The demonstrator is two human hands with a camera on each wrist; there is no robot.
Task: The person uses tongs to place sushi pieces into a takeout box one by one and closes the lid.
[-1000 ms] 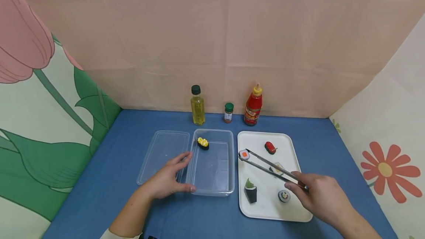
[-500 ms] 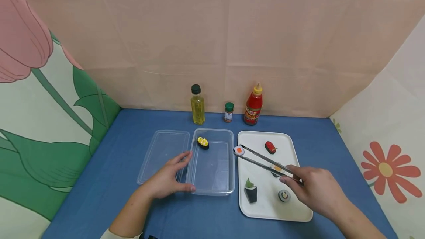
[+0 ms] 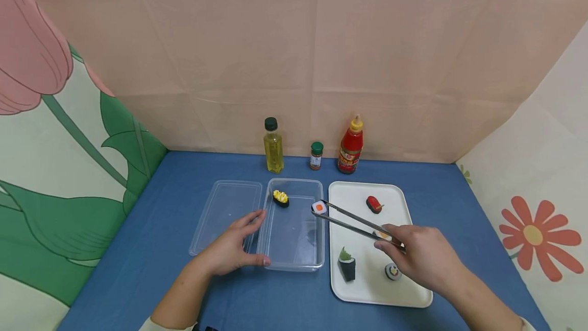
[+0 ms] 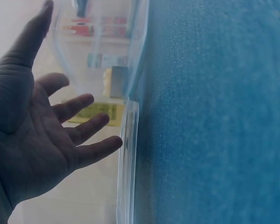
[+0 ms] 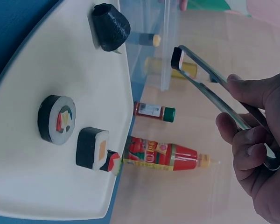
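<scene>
Silver metal tongs (image 5: 214,98) gripped by right hand (image 3: 420,255); white, orange-centred sushi roll (image 3: 319,207) could be knocked loose if clear plastic box (image 3: 294,239) is clipped. Left hand (image 3: 231,252) spread.

The flat blue cloth tabletop (image 3: 262,303) is seen downward from the head; the clear rectangular plastic container (image 3: 289,241) is shared by nearer, sideways wrist views

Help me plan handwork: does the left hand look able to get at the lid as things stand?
Probably yes: the left hand holds nothing and is close to the lid, with nothing visible lying on it.
</scene>
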